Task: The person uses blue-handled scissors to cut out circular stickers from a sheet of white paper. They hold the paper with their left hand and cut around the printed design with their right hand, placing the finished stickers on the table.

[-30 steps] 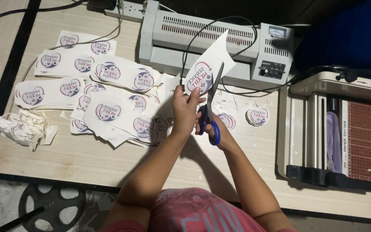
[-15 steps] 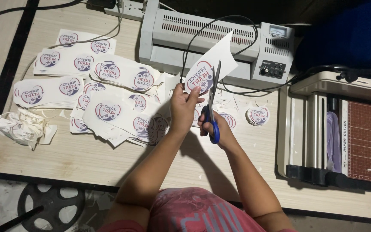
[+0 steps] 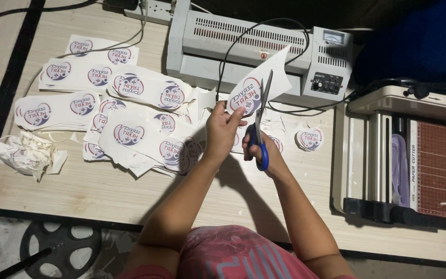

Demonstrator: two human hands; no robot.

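A: What does the left hand (image 3: 222,132) hold?

B: A white paper sheet with a round sticker print (image 3: 256,89) on it. The grip of that hand is pinched shut on the sheet's lower edge. The sheet is up in the air above the table (image 3: 104,191), just past the fingertips.

A: And the right hand (image 3: 260,152)?

B: Its grip is closed through the blue loops of the scissors (image 3: 260,124). The blades point up and away from that grip, right beside the other hand's thumb. They touch the sheet next to the round print. I cannot tell how far the blades are open.

A: What could go wrong?

B: I think the blades could nip the thumb, because they are so near it. The sheet is floppy, so it could bend and the cut could run into the picture. The black cord (image 3: 233,46) lies just behind the sheet too, so a long snip might catch it.

A: What else is near?

B: Left of the holding grip is a pile of printed sheets (image 3: 130,111). Farther left is a heap of crumpled paper scraps (image 3: 27,152). Right of the scissors grip is a small stack of cut round stickers (image 3: 309,138). Behind the sheet is a grey laminator (image 3: 223,33). Far right is a paper cutter (image 3: 414,155).
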